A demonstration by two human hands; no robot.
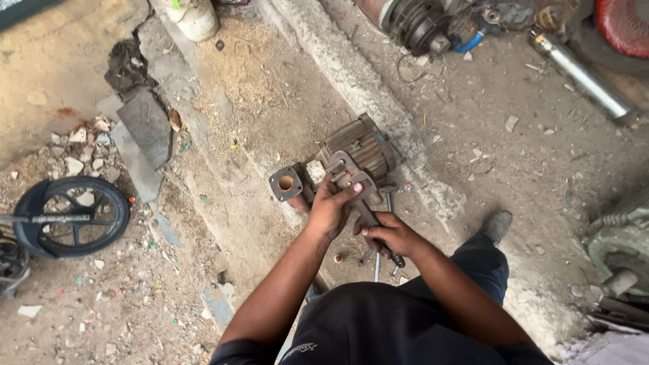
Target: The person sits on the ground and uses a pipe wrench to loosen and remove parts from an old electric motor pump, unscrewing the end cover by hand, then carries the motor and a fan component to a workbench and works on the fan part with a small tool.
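Head view, frame centre: your left hand [331, 208] clamps the pipe wrench [357, 191] head onto the ribbed motor [362, 145]; right hand [391, 233] grips its handle. Loosening step; next needs a steady pull.

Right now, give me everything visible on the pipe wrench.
The pipe wrench is rusty, dull-grey metal, with a hooked jaw at its head and a long handle ending in a dark tip. It lies slanted, head up-left against the ribbed motor on the dirt floor, handle running down-right toward the person. The left hand grips it near the head, thumb over the jaw; the right hand wraps the handle lower down. Whether the jaw actually bites a part cannot be told.
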